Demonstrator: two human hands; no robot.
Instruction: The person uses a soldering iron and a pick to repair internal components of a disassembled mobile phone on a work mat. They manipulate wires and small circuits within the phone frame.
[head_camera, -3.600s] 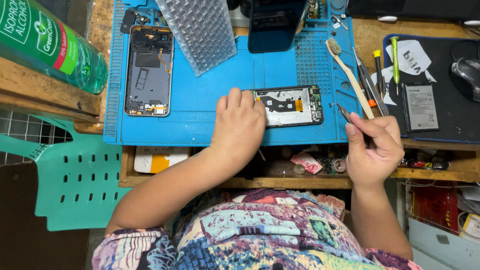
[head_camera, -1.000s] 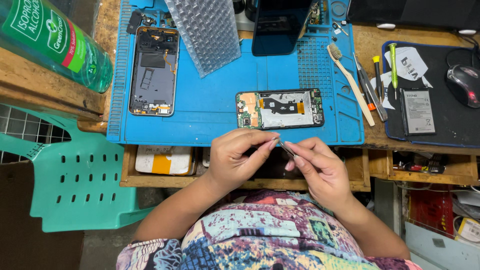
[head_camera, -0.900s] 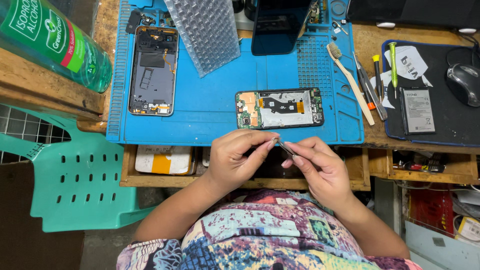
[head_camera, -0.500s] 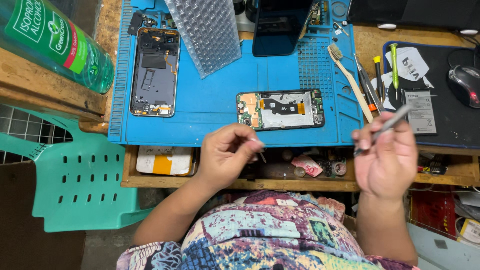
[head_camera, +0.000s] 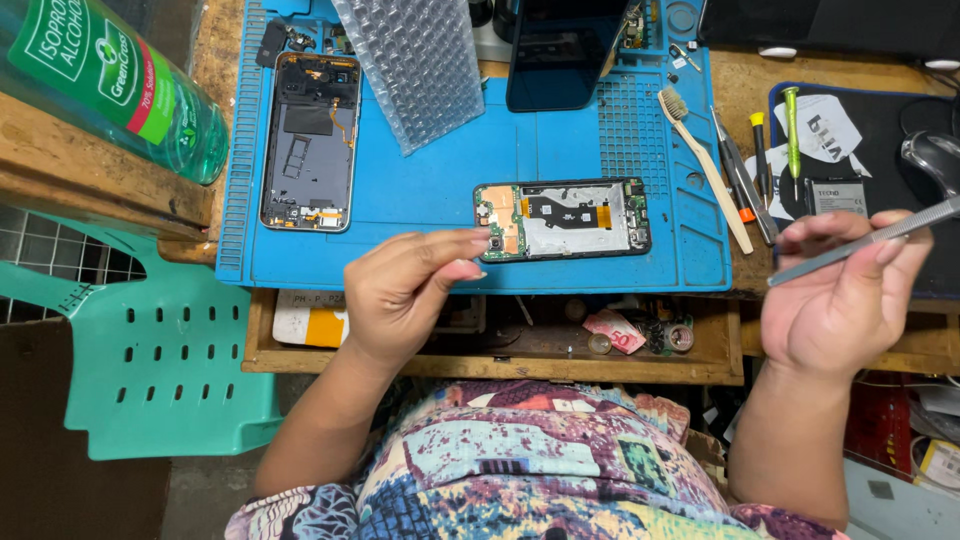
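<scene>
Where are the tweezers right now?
In the head view the metal tweezers are at the far right, held in the right hand above the bench edge, just right of the blue mat and below the small screwdrivers.

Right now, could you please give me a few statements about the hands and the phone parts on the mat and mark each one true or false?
1. The right hand holds metal tweezers. True.
2. The left hand rests flat on the opened phone. False: it hovers at the phone's left end, fingertips pinched together.
3. The opened phone lies on the blue mat. True.
4. The toothbrush is in the left hand. False: it lies on the mat's right edge, untouched.
5. A second phone frame lies at the mat's left side. True.
</scene>
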